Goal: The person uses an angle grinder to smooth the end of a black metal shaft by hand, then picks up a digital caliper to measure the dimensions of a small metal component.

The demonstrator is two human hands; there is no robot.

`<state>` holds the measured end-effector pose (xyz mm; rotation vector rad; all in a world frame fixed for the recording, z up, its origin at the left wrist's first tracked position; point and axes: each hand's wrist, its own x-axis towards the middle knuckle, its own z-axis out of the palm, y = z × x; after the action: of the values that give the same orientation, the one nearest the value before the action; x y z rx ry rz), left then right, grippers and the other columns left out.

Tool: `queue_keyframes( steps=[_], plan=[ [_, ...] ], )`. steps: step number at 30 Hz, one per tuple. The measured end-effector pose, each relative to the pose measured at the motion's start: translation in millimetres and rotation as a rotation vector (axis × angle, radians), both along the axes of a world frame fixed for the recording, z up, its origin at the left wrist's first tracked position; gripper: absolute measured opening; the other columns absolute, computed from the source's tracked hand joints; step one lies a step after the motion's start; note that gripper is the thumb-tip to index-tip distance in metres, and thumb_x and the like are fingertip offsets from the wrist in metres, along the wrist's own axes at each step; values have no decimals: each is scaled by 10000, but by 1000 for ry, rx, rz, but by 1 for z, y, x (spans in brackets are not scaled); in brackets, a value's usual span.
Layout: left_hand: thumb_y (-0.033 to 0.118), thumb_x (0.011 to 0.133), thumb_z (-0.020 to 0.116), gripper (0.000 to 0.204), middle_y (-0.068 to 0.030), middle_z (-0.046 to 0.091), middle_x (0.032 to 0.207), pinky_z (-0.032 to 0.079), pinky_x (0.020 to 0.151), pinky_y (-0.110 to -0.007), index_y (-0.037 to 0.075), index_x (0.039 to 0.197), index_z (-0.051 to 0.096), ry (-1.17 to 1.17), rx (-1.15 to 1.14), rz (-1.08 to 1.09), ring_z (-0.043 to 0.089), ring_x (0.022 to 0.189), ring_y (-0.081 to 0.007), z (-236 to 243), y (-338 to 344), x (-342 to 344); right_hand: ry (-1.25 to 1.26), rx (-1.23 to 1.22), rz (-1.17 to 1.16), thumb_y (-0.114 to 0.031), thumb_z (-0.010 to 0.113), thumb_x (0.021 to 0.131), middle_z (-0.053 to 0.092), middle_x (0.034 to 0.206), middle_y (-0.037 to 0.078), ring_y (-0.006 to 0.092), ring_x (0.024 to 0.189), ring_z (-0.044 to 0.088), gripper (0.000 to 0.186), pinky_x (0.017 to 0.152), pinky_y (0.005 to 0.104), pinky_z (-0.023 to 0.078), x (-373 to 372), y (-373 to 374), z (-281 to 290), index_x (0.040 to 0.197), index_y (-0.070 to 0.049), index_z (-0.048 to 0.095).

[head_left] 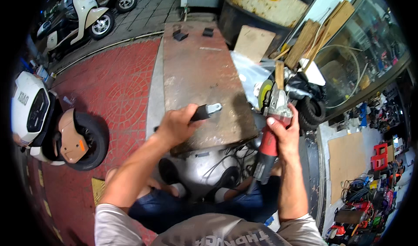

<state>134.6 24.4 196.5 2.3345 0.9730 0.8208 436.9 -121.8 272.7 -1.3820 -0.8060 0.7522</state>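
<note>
Both hands closed on tools over a rusty metal plate.

The left hand point(176, 126) is clenched round a black-handled tool point(206, 112), its pale metal tip lying over the plate point(196, 76) near the front edge. The right hand point(284, 130) wraps tight round the red angle grinder point(271, 128), thumb up along its body, just off the plate's right edge; the grinder's yellow-rimmed disc point(263, 93) stands on edge beside that edge.

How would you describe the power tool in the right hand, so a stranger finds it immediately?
Start at the rusty metal plate. Off its right edge, the right hand grips an angle grinder. Its red body and yellow-green disc set it apart from the black handle in the left hand.
</note>
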Motion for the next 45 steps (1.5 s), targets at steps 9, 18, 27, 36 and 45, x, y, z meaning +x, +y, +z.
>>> queue_keyframes(
  steps=[9,18,27,36,45],
  plan=[
    [263,949,814,372,-200,706,1068,578,772,-577,80,1236,663,482,-54,139,716,886,-474,-28,-44,-115,-281,-227,452,-57,916,811,726,1275,128,193,1152,700,855,1006,356,567,-72,-4,-6,1554,-26,495],
    [225,885,867,461,-121,617,1158,595,745,-522,100,1251,616,369,83,144,713,957,-385,-68,-52,-115,-733,-378,589,-282,932,790,786,1156,257,358,1101,785,896,983,421,592,-133,21,-2,1548,-28,527],
    [247,868,879,452,-79,602,1168,609,783,-469,105,1222,637,365,113,158,684,1100,-304,-71,-54,-114,-798,-421,590,-288,921,803,785,1126,279,375,1097,786,906,987,426,587,-154,33,-3,1558,4,516],
    [217,842,888,462,-81,600,1163,617,794,-455,106,1216,641,374,111,134,684,1093,-296,-71,-50,-116,-828,-440,609,-278,924,797,791,1100,279,384,1093,787,914,990,434,589,-159,39,-6,1566,2,516],
    [206,829,894,465,-86,610,1144,609,760,-485,102,1193,624,336,134,140,694,1057,-320,-75,-49,-115,-775,-406,630,-247,932,795,787,1143,274,381,1112,784,891,1006,428,587,-162,39,-12,1556,-11,533]
  ],
)
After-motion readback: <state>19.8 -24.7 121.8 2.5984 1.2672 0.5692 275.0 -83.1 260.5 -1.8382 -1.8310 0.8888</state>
